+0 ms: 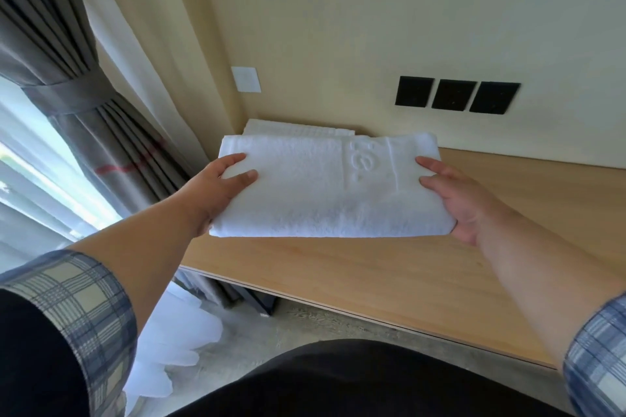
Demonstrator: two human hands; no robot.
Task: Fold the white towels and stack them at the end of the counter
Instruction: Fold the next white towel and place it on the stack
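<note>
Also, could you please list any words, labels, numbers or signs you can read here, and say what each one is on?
Folded white towel: raised white-on-white lettering near its far edge, partly folded away and too faint to read.
Grey curtain: red marks, blurred, not readable as text.
Three black wall sockets and white wall plate: no marking visible.
Nothing here reads clearly.

Folded towel (321,189) held over the tabletop (372,274), with a towel stack (294,129) behind it.
The folded towel is a thick, white, plush rectangle, lying level, with an embossed band and lettering near its right end. The left hand (220,189) and right hand (460,200) grip its short ends. The stack lies flat at the tabletop's left end against the wall, mostly hidden.
</note>
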